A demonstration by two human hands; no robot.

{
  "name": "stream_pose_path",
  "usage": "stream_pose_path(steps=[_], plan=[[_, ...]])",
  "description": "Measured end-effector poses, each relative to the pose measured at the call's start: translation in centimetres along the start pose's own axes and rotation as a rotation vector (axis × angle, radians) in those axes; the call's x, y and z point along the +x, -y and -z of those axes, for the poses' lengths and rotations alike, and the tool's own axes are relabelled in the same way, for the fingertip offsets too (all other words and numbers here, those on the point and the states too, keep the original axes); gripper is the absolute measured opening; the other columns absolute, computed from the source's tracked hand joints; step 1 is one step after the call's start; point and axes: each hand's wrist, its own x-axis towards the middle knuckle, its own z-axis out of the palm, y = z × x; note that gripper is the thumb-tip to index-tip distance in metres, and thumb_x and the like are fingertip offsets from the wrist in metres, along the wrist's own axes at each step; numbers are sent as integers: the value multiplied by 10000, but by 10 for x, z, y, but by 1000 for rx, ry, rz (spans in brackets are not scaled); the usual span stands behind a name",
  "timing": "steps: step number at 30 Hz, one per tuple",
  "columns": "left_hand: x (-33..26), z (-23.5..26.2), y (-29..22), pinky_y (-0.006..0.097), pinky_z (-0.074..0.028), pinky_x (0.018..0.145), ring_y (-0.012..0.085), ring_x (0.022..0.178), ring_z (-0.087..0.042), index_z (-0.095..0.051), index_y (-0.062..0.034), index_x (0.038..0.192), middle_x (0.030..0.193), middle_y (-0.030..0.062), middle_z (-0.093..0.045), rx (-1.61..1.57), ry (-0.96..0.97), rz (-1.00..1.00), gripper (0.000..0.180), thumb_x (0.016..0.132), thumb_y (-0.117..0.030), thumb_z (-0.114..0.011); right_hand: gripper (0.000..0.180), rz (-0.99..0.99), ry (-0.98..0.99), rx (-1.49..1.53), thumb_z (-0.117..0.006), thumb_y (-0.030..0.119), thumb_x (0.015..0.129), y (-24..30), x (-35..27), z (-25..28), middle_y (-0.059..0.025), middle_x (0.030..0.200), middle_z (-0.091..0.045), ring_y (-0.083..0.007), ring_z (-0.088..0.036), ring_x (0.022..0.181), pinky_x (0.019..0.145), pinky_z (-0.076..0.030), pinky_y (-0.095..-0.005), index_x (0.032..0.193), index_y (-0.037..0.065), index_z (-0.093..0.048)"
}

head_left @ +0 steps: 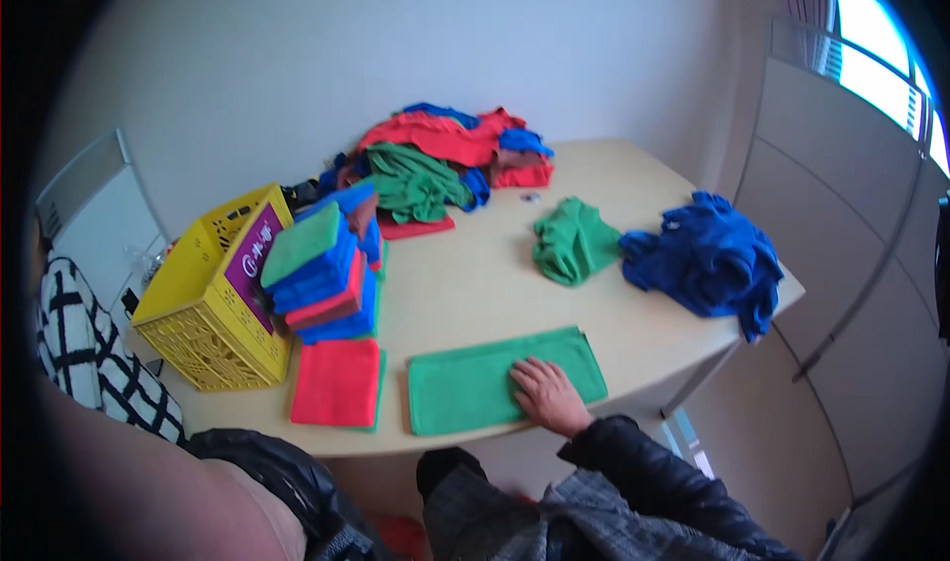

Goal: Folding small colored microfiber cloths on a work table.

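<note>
On the green towel point(457, 391), folded to a long flat strip near the table's front edge, my right hand point(547, 395) rests palm down. Its fingers are stretched out over the towel's right half and hold nothing. My left hand is not in view; a black sleeve point(272, 457) shows at the lower left. Left of the strip, a small folded red towel point(334, 383) lies on a folded green one whose edge shows. Behind these rises a leaning stack of folded towels point(322, 289) in blue, green, red and brown.
A yellow plastic crate point(203, 328) stands at the table's left, against the stack. A loose heap of coloured towels point(426, 160) lies by the wall. Crumpled green cloth point(572, 244) and blue cloth point(708, 264) lie on the right. Grey partition panels point(831, 175) stand beyond the table point(495, 284).
</note>
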Motion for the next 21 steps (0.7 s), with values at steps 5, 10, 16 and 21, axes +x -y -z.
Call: stream_pose_path(steps=[5,10,16,21], plan=[[9,17,-5,391,-469,915,254,1072,-611,-619,38,1213,1250,189,-626,-18,40,-75,302,955,-109,-561,445,-34,69,-30,-564,288,954,6,1,10,-117,1416,-527,-315,-440,1361,1140,-326,-464,1337,62,-554],[-14,4,-8,395,-485,884,258,1040,-621,-624,45,1193,1235,200,-629,-116,24,-50,286,964,-105,-540,439,-59,31,-1,-563,275,951,4,6,9,-123,1411,-531,-316,-438,1363,1143,-325,-465,1332,58,-558],[-47,-18,-26,399,-504,846,263,1001,-634,-631,53,1168,1218,213,-632,-268,-14,12,272,975,-99,-515,436,-69,48,4,-565,250,949,5,5,6,-124,1423,-525,-319,-430,1371,1150,-316,-443,1335,47,-556],[-60,-39,-44,403,-520,814,267,968,-645,-636,60,1148,1203,224,-635,-365,-67,-10,267,984,-95,-493,433,-62,29,-9,-564,251,948,5,2,6,-122,1423,-523,-313,-428,1372,1148,-318,-443,1329,45,-556]])
